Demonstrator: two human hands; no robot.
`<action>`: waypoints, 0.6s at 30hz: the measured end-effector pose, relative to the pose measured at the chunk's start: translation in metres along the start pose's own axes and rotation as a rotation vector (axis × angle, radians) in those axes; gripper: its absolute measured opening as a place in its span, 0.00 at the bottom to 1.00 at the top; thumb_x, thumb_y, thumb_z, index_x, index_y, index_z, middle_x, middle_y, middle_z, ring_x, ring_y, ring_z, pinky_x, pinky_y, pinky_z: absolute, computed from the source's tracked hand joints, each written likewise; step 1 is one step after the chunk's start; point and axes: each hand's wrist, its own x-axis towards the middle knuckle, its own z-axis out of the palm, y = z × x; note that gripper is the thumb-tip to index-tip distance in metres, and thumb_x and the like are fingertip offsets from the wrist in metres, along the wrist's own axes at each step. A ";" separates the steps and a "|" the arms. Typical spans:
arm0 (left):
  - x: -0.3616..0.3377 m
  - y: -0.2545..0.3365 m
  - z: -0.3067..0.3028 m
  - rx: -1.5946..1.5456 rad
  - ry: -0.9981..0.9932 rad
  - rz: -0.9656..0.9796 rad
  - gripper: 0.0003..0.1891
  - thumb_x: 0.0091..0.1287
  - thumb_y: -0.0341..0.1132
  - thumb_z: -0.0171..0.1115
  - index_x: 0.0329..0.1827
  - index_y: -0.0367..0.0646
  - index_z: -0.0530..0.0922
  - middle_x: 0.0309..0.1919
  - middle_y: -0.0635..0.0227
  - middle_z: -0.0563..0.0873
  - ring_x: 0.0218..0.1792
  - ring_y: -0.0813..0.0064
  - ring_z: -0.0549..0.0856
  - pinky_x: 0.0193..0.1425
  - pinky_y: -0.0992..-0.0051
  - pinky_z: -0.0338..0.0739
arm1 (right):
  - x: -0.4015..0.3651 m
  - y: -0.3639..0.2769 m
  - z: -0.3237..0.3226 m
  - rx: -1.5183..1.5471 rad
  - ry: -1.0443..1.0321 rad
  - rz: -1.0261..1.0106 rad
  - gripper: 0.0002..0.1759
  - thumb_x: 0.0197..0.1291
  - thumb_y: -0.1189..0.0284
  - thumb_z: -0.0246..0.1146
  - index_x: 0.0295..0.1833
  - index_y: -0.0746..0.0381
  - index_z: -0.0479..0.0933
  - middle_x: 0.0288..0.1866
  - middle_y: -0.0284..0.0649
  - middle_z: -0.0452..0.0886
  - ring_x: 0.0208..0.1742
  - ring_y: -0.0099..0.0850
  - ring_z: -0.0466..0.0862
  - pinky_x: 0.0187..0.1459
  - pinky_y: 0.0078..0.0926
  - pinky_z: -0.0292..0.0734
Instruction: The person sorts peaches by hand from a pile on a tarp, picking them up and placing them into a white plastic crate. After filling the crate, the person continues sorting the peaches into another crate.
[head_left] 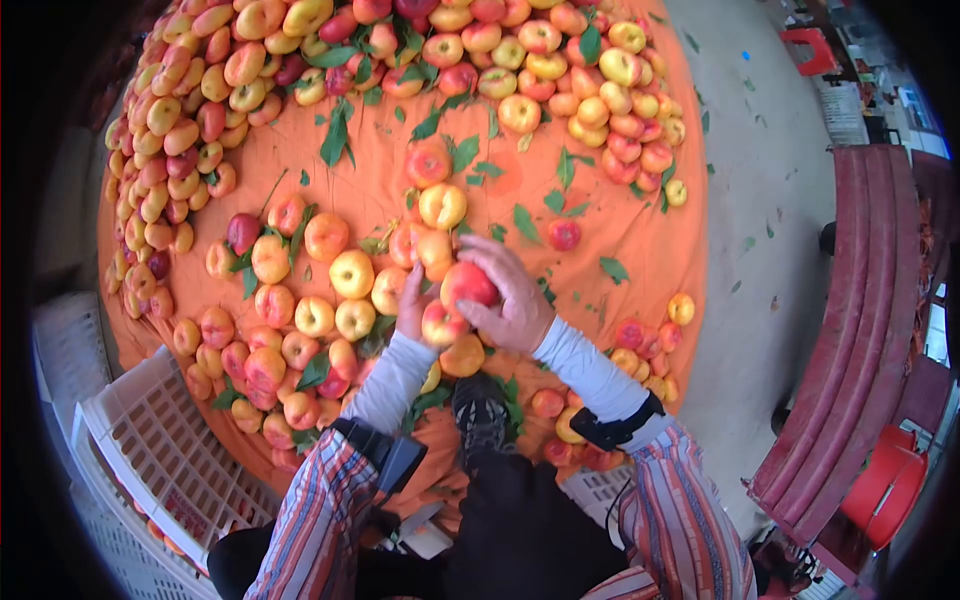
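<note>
In the head view, my right hand (515,295) curls its fingers and thumb around a red flat peach (468,284). Close beside it, my left hand (410,305) is against a yellow-red flat peach (442,326), with its thumb side up and its other fingers mostly hidden beneath the fruit. Both hands are above an orange cloth (380,160). More yellow and orange flat peaches (352,273) lie just left of and beyond my hands. Another orange peach (462,356) sits just below the held fruit, near my shoe (480,410).
Heaped peaches (250,60) line the far and left sides of the cloth, with loose green leaves (336,135) between. White plastic crates (160,430) stand at lower left. A smaller pile of peaches (630,345) lies right. Beyond the concrete floor (770,200) are a dark red bench (850,330) and a red bucket (885,490).
</note>
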 end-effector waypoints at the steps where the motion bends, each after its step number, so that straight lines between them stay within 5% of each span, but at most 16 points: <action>1: -0.002 -0.001 0.006 0.025 0.102 0.001 0.31 0.64 0.56 0.49 0.64 0.45 0.63 0.62 0.54 0.67 0.62 0.55 0.68 0.67 0.54 0.61 | -0.004 0.000 0.003 0.000 0.012 0.005 0.29 0.49 0.63 0.66 0.54 0.65 0.68 0.58 0.51 0.69 0.60 0.48 0.68 0.62 0.41 0.62; 3: -0.001 -0.001 0.006 0.041 0.193 0.076 0.32 0.63 0.58 0.51 0.63 0.45 0.64 0.62 0.56 0.68 0.62 0.55 0.68 0.66 0.53 0.61 | -0.007 0.001 0.005 -0.020 0.039 -0.008 0.29 0.49 0.62 0.66 0.54 0.65 0.68 0.59 0.52 0.68 0.61 0.49 0.67 0.62 0.41 0.61; 11: -0.004 0.004 0.006 0.035 0.006 0.014 0.33 0.60 0.58 0.54 0.61 0.43 0.66 0.63 0.60 0.68 0.64 0.55 0.66 0.68 0.52 0.56 | -0.018 0.021 -0.019 0.049 -0.009 0.138 0.31 0.49 0.63 0.65 0.57 0.64 0.67 0.60 0.52 0.66 0.63 0.45 0.66 0.64 0.36 0.60; 12: -0.001 0.003 0.006 0.029 -0.006 0.030 0.34 0.59 0.58 0.55 0.61 0.43 0.66 0.63 0.60 0.67 0.64 0.55 0.65 0.69 0.52 0.55 | -0.013 0.031 -0.026 0.298 0.190 0.273 0.31 0.50 0.61 0.65 0.57 0.66 0.67 0.58 0.50 0.69 0.60 0.40 0.70 0.61 0.34 0.63; 14: 0.000 0.002 0.006 0.078 -0.024 0.057 0.34 0.58 0.58 0.55 0.61 0.43 0.67 0.63 0.59 0.67 0.65 0.54 0.63 0.70 0.52 0.51 | 0.002 0.071 -0.065 0.113 0.444 0.593 0.28 0.55 0.62 0.62 0.58 0.67 0.67 0.57 0.45 0.70 0.59 0.34 0.70 0.59 0.30 0.65; 16: -0.003 0.005 0.015 0.192 -0.009 0.070 0.34 0.57 0.59 0.56 0.59 0.43 0.68 0.63 0.57 0.67 0.66 0.51 0.60 0.71 0.52 0.47 | 0.003 0.151 -0.098 -0.260 0.690 0.558 0.34 0.51 0.54 0.64 0.56 0.68 0.68 0.54 0.51 0.71 0.56 0.40 0.72 0.56 0.33 0.67; 18: -0.003 0.008 0.018 0.215 -0.025 0.070 0.33 0.57 0.59 0.56 0.58 0.44 0.68 0.63 0.58 0.67 0.66 0.51 0.61 0.71 0.51 0.48 | 0.015 0.206 -0.128 -0.500 0.770 0.748 0.40 0.46 0.46 0.65 0.54 0.68 0.70 0.52 0.51 0.73 0.53 0.41 0.74 0.55 0.33 0.68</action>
